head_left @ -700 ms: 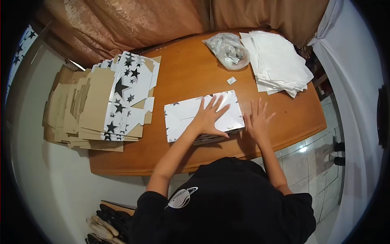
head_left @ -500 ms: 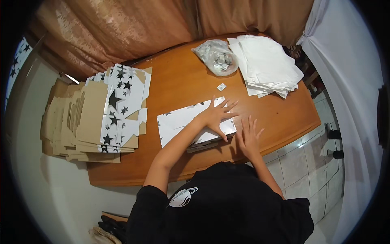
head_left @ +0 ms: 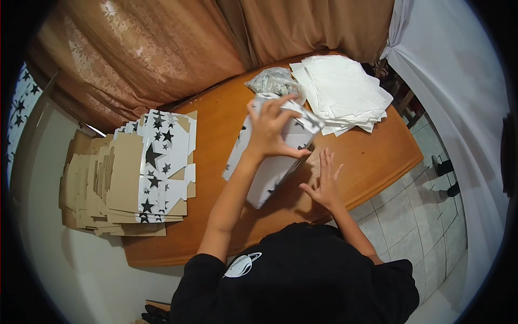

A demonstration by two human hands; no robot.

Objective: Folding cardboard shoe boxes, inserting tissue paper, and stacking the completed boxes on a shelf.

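A white cardboard box [head_left: 272, 174] printed with black stars stands tilted over the middle of the table. My left hand [head_left: 268, 129] grips its upper end, thumb on the right side and fingers spread across the top. Just right of the box is my right hand [head_left: 326, 186], open with fingers stretched out and nothing in it. Whether its fingertips touch the box I cannot tell. A clear plastic bag [head_left: 272, 81] of small packets lies beyond the box, which partly hides it.
A stack of flattened star-printed cardboard boxes [head_left: 127, 181] fills the left end of the wooden table [head_left: 372, 156]. White paper sheets [head_left: 345, 89] are piled at the back right. Brown curtains [head_left: 156, 48] hang behind the table, and a white cloth [head_left: 437, 70] hangs at the right.
My left hand has taken hold of the box, turned it and raised its far end. The small loose packet on the table is now out of sight. My right hand stays open.
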